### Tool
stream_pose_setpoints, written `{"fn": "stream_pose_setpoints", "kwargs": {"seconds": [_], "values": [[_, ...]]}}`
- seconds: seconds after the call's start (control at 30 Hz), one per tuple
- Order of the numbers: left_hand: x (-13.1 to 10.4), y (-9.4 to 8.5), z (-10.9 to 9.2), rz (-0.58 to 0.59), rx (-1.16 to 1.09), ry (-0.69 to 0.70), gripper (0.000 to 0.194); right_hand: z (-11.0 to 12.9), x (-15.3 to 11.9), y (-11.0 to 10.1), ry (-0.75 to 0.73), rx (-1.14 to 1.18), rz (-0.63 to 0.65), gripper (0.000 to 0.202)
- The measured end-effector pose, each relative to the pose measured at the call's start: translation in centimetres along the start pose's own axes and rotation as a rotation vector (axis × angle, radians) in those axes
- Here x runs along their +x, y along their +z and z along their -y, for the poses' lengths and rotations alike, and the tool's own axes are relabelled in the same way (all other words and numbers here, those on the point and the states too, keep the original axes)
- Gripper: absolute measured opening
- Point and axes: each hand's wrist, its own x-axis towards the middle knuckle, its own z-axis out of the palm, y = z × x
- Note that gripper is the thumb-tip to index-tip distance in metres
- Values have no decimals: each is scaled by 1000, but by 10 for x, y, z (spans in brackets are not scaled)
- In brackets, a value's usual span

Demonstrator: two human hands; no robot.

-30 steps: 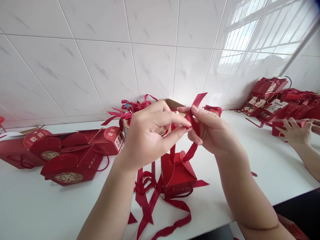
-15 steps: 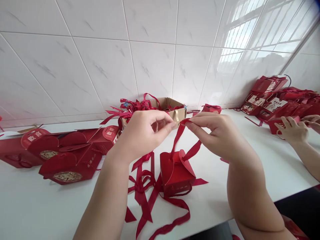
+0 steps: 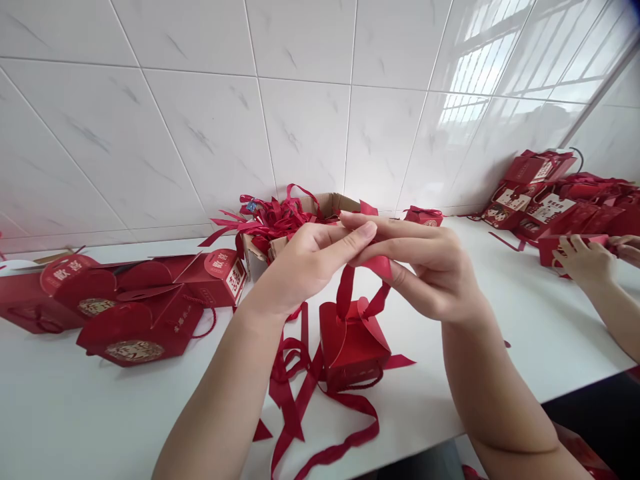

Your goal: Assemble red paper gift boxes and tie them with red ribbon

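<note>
A small red gift box (image 3: 354,347) stands on the white table, its curved flaps closed at the top. From its top a red ribbon (image 3: 345,292) rises in two strands to my hands. My right hand (image 3: 425,267) pinches the ribbon, which loops around its fingers and thumb. My left hand (image 3: 315,263) meets it from the left, thumb pressed against the fingers at the ribbon; the exact grip is partly hidden. Loose red ribbons (image 3: 290,407) lie tangled left of and in front of the box.
A cardboard box (image 3: 330,203) full of red ribbons stands by the tiled wall. Several red gift boxes (image 3: 145,327) sit at left. More are stacked (image 3: 550,200) at far right, where another person's hands (image 3: 587,261) hold a red box. A small red box (image 3: 423,216) stands at the back.
My left hand has moved right to meet my right hand. The ribbon now wraps around my right fingers, with an end sticking up above them. The gift box has stayed put.
</note>
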Motion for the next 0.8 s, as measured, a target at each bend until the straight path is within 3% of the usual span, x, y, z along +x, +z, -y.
{"fn": "stream_pose_setpoints", "kwargs": {"seconds": [0.17,0.43,0.6,0.8], "values": [[2,-1,5,-7,-110,6,20,-7,-1,2,-74,9,-10,21],[0,-6,2,-110,0,56,17,0,-2,-13,124,-38,126,26],[-2,-30,2,-216,92,60,15,2,-3,-37,155,-28,265,20],[-17,-58,12,-144,46,-124,13,6,-18,-67,307,-46,477,22]]}}
